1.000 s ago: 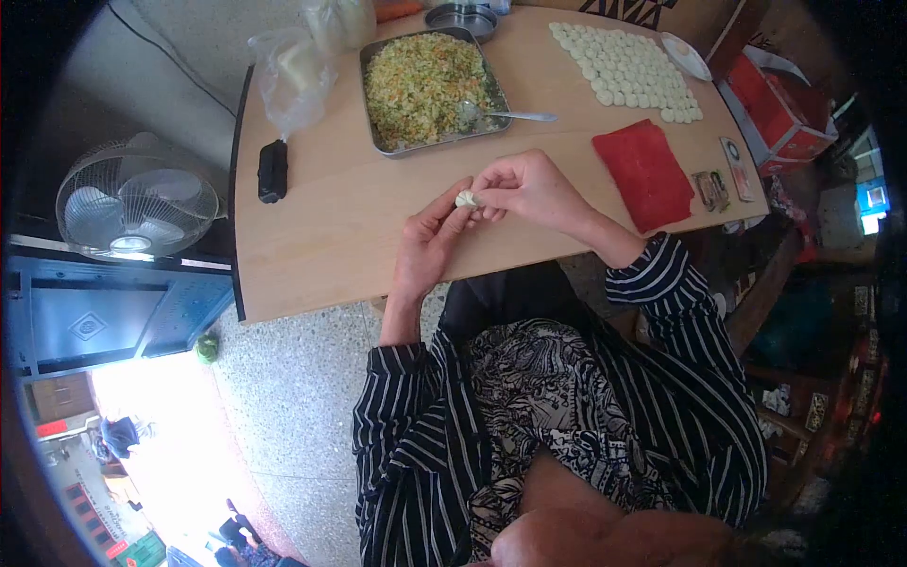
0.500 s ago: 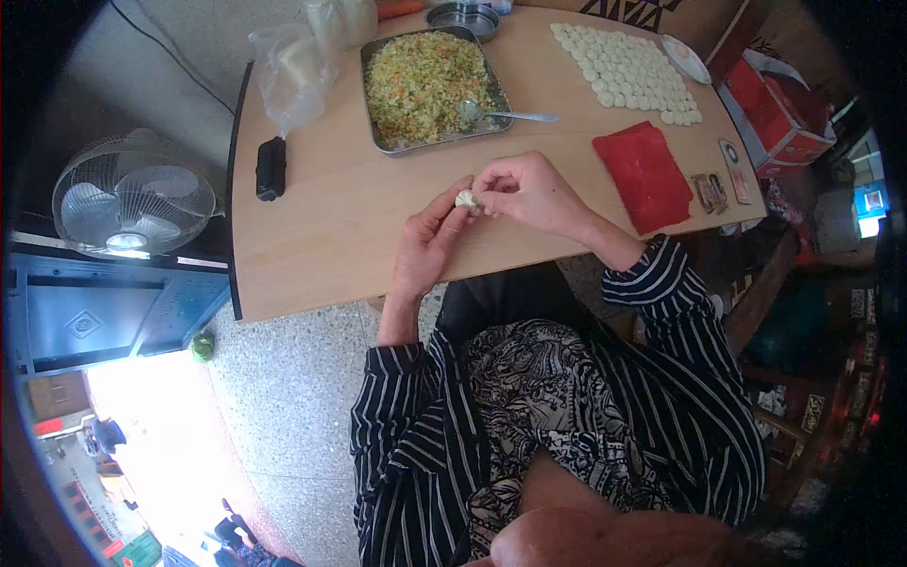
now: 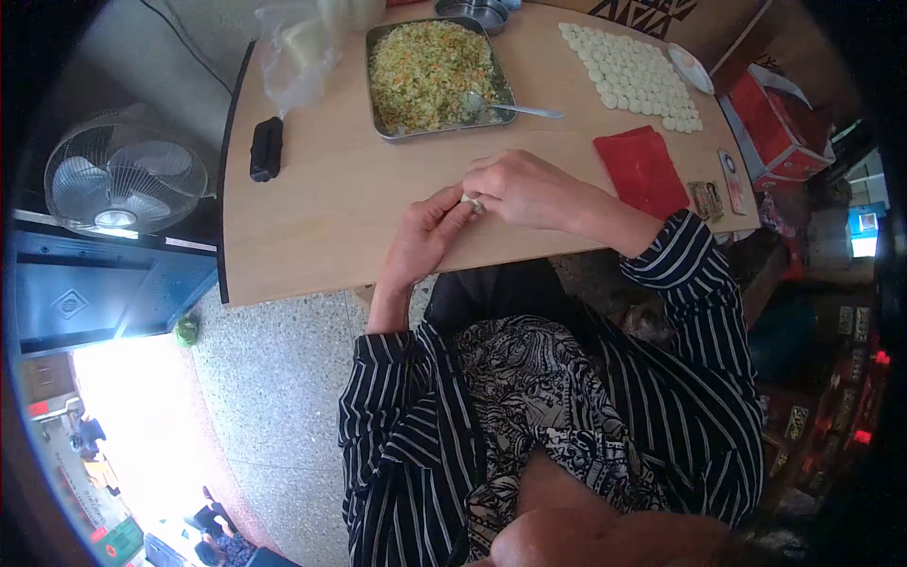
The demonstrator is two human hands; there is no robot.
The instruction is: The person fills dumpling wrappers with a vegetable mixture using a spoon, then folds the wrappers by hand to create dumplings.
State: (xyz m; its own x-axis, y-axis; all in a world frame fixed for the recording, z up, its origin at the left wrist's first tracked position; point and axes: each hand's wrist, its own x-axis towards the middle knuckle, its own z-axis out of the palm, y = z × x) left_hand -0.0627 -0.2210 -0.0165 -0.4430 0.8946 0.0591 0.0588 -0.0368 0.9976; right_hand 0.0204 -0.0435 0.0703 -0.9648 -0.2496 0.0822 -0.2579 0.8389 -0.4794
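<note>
Left hand [image 3: 416, 244]: grip clamped on one dough piece [image 3: 470, 200], above near counter [image 3: 312, 227].
Right hand [image 3: 529, 192]: grip together on same piece, partly hiding it; shaping apparently unfinished.
Chopped filling [image 3: 430, 71]: far centre, heaped in tray [image 3: 372, 94]; plenty unused.
Pale pieces [image 3: 638, 76]: far right, many, close-set, apparently shaped.
</note>
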